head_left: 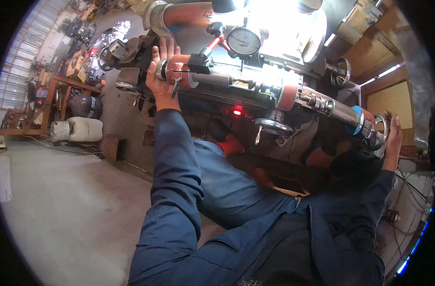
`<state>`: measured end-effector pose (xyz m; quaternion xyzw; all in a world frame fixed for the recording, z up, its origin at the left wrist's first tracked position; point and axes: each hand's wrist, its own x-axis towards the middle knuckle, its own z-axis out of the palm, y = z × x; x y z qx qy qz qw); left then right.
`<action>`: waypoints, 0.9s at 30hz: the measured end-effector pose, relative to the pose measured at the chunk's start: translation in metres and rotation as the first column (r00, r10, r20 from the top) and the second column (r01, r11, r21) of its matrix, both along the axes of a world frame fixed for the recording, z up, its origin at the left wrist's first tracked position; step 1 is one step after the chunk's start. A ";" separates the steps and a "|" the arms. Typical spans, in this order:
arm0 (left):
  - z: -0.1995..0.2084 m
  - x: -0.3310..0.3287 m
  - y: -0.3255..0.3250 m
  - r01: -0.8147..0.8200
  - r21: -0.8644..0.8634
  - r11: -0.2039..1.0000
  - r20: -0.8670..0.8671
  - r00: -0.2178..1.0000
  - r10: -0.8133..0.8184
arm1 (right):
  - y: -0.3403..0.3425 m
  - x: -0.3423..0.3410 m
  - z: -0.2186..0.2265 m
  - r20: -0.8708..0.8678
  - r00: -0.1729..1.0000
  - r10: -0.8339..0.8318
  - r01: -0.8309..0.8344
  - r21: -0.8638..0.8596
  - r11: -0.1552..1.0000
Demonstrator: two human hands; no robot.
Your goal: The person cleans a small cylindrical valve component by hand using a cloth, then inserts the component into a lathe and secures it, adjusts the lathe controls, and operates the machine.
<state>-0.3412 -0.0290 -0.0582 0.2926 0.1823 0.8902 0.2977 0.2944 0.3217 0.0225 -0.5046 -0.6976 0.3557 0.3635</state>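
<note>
My left hand [164, 81] lies against the left end of an orange-red headstock [180, 66], beside a round metal knob [161, 69], with its fingers stretched out. At the far right, my right hand [394, 140] rests along the rim of a handwheel [381, 132], fingers extended upward and not wrapped round it. Between the hands runs a long machine spindle with a steel shaft [212, 79] and a steel cylinder [343, 113]. A dial indicator [244, 41] stands above the shaft on a red jointed arm [217, 44], its stem pointing down.
A front handwheel [273, 126] sticks out toward me, and another handwheel [128, 87] sits at the left. A small red light [237, 113] glows under the bed. Bright lamplight washes out the back. A white gas cylinder [77, 129] lies on the floor at left.
</note>
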 end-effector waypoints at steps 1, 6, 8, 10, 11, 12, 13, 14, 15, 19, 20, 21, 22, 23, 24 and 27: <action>0.006 0.010 0.005 -0.038 0.069 0.997 0.067 0.997 0.033 | -0.013 -0.017 0.009 0.065 0.990 0.123 -0.122 -0.013 0.992; -0.010 0.008 -0.005 -0.023 0.150 0.988 0.139 0.990 0.002 | -0.021 -0.033 0.023 0.199 0.953 0.227 -0.208 -0.115 0.971; 0.000 0.003 -0.007 -0.002 0.119 0.993 0.151 0.988 -0.016 | -0.018 -0.029 0.016 0.184 0.958 0.221 -0.207 -0.092 0.974; 0.011 0.009 -0.008 0.010 0.040 0.999 0.268 0.963 -0.020 | -0.023 -0.032 0.017 0.154 0.969 0.192 -0.177 -0.109 0.978; 0.012 0.009 -0.010 0.018 0.042 0.999 0.268 0.963 -0.028 | -0.024 -0.033 0.018 0.154 0.971 0.184 -0.169 -0.108 0.980; 0.013 0.005 -0.014 0.023 -0.031 0.999 0.249 0.968 -0.015 | -0.024 -0.034 0.018 0.157 0.969 0.190 -0.175 -0.101 0.979; 0.015 -0.001 -0.015 0.027 -0.104 0.994 0.228 0.974 -0.003 | -0.024 -0.035 0.020 0.160 0.968 0.195 -0.181 -0.093 0.979; 0.018 0.000 -0.014 0.010 -0.160 0.987 0.256 0.966 0.032 | -0.027 -0.036 0.021 0.136 0.969 0.205 -0.188 -0.128 0.974; 0.022 0.000 -0.015 0.020 -0.165 0.986 0.260 0.965 0.024 | -0.028 -0.036 0.022 0.139 0.971 0.196 -0.178 -0.133 0.975; 0.041 0.005 -0.017 -0.064 -0.489 0.870 0.179 0.969 0.172 | -0.032 -0.040 0.022 0.223 0.954 0.202 -0.179 -0.121 0.976; 0.041 0.005 -0.018 -0.091 -0.474 0.876 0.153 0.971 0.184 | -0.030 -0.039 0.022 0.192 0.964 0.187 -0.165 -0.123 0.979; 0.038 0.004 -0.020 -0.121 -0.459 0.880 0.127 0.972 0.200 | -0.028 -0.038 0.020 0.160 0.972 0.174 -0.154 -0.127 0.980; 0.030 -0.001 -0.024 -0.097 -0.427 0.899 0.142 0.975 0.173 | -0.024 -0.030 0.013 0.158 0.956 0.247 -0.247 -0.017 0.969; 0.033 0.002 -0.027 -0.105 -0.431 0.896 0.149 0.971 0.186 | -0.021 -0.024 0.012 0.164 0.952 0.259 -0.259 -0.022 0.966; 0.044 0.008 -0.025 -0.108 -0.526 0.843 0.138 0.968 0.210 | -0.019 -0.016 0.009 0.045 0.979 0.200 -0.197 -0.050 0.979; 0.045 0.013 -0.023 -0.105 -0.598 0.795 0.208 0.937 0.280 | 0.023 0.032 -0.015 -0.001 0.999 0.046 -0.046 -0.113 0.992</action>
